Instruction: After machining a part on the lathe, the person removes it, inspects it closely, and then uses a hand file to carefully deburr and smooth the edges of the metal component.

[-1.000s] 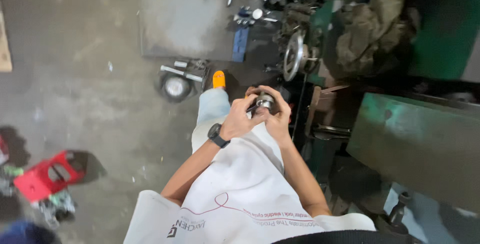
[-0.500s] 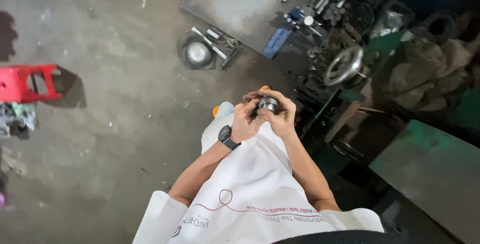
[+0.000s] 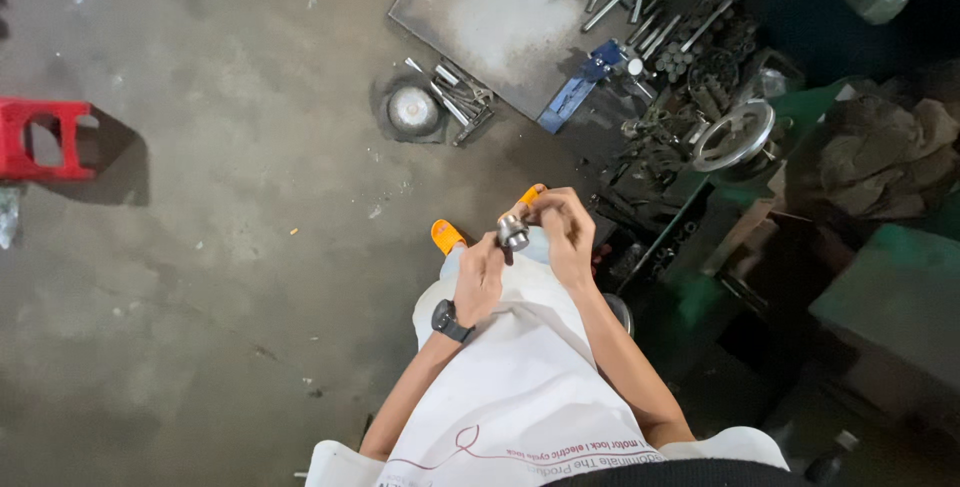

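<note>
I am holding a small, round, silver metal part (image 3: 513, 233) in front of my chest, above the concrete floor (image 3: 230, 207), and I am looking straight down at it. My left hand (image 3: 480, 275) is gripping it from below, fingers closed around its lower side, with a black watch (image 3: 449, 322) sitting on that wrist. My right hand (image 3: 562, 230) is closing over it from above and from the right, fingertips pinching its top. Both hands are touching the part and each other. Below the hands, my orange shoes (image 3: 447, 235) are showing on the floor. Farther out, near the top edge of the floor, a grey metal plate (image 3: 490, 17) is lying flat with loose bolts (image 3: 610, 2) scattered along its right side. Just beside its lower left corner a round metal disc (image 3: 414, 110) is resting. A red plastic stool (image 3: 45, 137) is standing at the floor's left edge, well apart from me
</note>
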